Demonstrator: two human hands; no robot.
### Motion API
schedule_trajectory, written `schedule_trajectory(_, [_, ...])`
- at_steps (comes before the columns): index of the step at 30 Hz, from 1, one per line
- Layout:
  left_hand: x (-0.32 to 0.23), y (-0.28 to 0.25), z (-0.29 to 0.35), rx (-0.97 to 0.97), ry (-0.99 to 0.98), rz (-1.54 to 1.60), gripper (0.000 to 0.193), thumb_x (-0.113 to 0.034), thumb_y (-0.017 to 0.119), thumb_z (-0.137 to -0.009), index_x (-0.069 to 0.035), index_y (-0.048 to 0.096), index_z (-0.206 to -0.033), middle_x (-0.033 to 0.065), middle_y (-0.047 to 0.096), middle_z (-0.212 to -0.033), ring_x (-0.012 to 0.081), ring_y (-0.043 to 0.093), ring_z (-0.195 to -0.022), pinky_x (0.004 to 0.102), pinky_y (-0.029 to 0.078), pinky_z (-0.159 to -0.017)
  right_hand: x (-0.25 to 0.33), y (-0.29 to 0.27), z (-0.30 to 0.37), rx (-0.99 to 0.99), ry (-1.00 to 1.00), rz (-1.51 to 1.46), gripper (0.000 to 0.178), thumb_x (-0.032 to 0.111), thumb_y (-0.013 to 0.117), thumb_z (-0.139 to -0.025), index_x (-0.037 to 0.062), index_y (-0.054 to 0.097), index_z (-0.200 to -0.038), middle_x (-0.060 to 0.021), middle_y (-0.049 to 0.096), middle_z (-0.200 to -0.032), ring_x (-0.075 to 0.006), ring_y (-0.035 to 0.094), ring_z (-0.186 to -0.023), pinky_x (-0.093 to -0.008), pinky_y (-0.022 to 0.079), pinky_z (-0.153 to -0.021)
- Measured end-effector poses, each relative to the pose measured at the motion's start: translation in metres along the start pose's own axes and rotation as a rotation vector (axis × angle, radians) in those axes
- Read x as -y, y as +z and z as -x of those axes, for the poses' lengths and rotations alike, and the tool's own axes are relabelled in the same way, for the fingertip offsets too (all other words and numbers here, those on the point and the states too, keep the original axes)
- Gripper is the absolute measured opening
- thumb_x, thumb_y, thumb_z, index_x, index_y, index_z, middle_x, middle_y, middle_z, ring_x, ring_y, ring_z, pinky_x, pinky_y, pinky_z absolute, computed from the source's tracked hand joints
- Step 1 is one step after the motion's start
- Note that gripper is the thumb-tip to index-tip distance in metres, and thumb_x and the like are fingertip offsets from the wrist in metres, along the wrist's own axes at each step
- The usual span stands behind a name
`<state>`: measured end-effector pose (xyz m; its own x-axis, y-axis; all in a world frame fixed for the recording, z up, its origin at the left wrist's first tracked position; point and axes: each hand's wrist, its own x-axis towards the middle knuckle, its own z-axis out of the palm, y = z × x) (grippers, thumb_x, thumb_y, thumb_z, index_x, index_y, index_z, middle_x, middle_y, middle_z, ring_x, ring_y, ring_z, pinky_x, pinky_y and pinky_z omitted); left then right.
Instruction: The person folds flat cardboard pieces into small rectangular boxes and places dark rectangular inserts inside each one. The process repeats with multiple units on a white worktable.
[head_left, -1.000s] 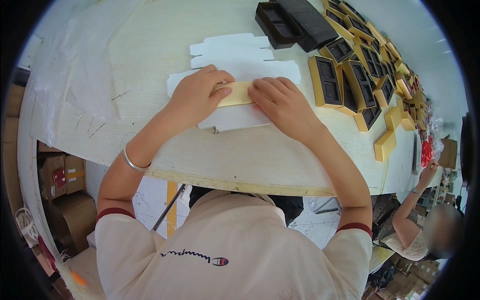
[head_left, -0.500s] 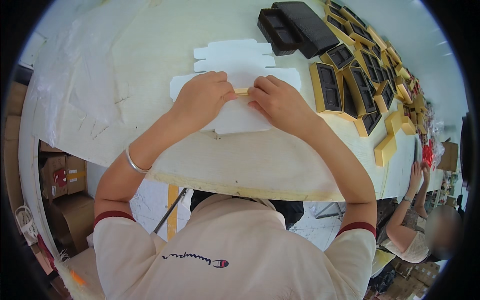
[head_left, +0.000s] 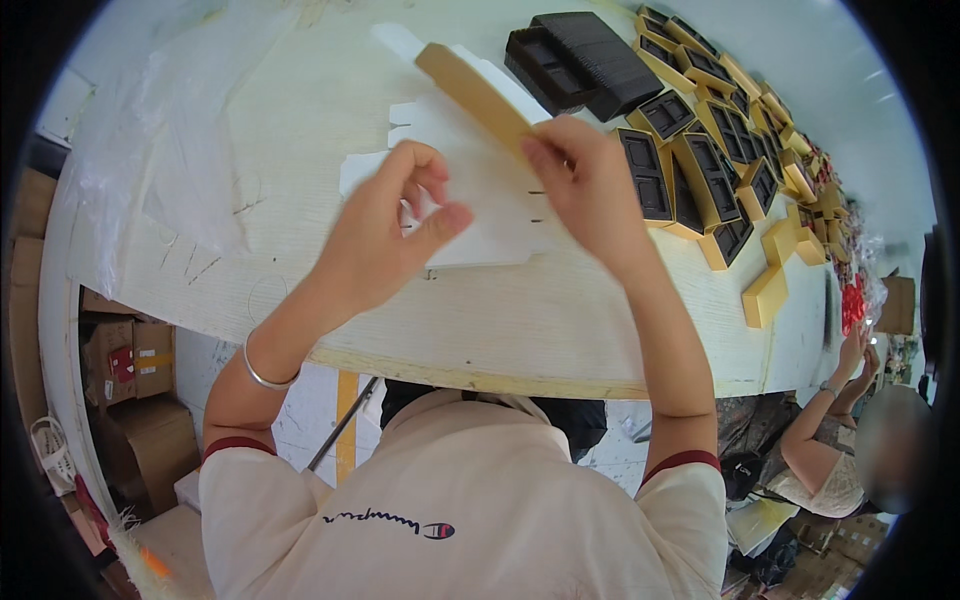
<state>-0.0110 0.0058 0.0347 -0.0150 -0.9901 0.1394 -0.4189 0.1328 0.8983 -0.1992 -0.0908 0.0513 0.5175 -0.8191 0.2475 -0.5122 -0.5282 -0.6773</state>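
Observation:
My right hand (head_left: 588,185) pinches the near end of a cardboard box piece (head_left: 478,98). One long gold side of the piece shows, with white flaps spreading beyond it, and it slants up toward the far left. Beneath it, flat white cut-out card (head_left: 485,235) with slotted edges lies on the table. Over the left part of this card hovers my left hand (head_left: 385,225), holding nothing, its thumb and fingers apart and slightly blurred.
Stacked black plastic trays (head_left: 585,65) stand beyond my right hand. Several gold boxes with black inserts (head_left: 705,175) crowd the right side. Clear plastic film (head_left: 185,150) covers the table's left part. At the far right a co-worker's hands (head_left: 855,360) are raised near red items.
My right hand has raised and turned the card piece, bringing its gold side into sight. My left hand has let go and opened, drawing back slightly toward me.

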Motion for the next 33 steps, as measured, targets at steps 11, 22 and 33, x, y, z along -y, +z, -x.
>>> schedule_trajectory(11, [0.011,-0.040,-0.024,0.308,-0.354,0.206,0.031,-0.028,0.060,-0.090,0.000,0.057,-0.103,0.0040,0.058,-0.092,0.0127,0.054,-0.086,0.0272,0.045,-0.075,0.002,-0.027,0.068,-0.052,-0.832,0.553,0.057,0.041,0.072,-0.065,0.0141,0.065,-0.114,-0.0119,0.057,-0.125,-0.0273,0.051,-0.120,-0.0481,0.038,-0.102])
schedule_trajectory(22, [0.001,-0.037,-0.080,0.742,-0.222,-0.324,0.041,-0.031,0.064,-0.084,0.000,0.057,-0.111,0.0080,0.060,-0.095,0.0181,0.056,-0.090,0.0323,0.046,-0.078,-0.024,-0.028,0.063,0.119,-0.794,0.391,0.015,0.008,0.065,-0.076,0.0058,0.066,-0.091,-0.0080,0.064,-0.094,-0.0217,0.061,-0.089,-0.0357,0.047,-0.079])
schedule_trajectory(33, [0.017,0.013,0.003,0.137,0.531,-0.771,0.037,-0.019,0.077,-0.068,-0.007,0.061,-0.099,0.0073,0.058,-0.102,0.0249,0.056,-0.096,0.0366,0.045,-0.080,-0.026,0.013,0.002,0.564,0.157,-0.194,0.019,0.011,0.070,-0.083,0.0029,0.055,-0.092,-0.0015,0.049,-0.062,-0.0101,0.039,-0.058,-0.0266,0.035,-0.056])
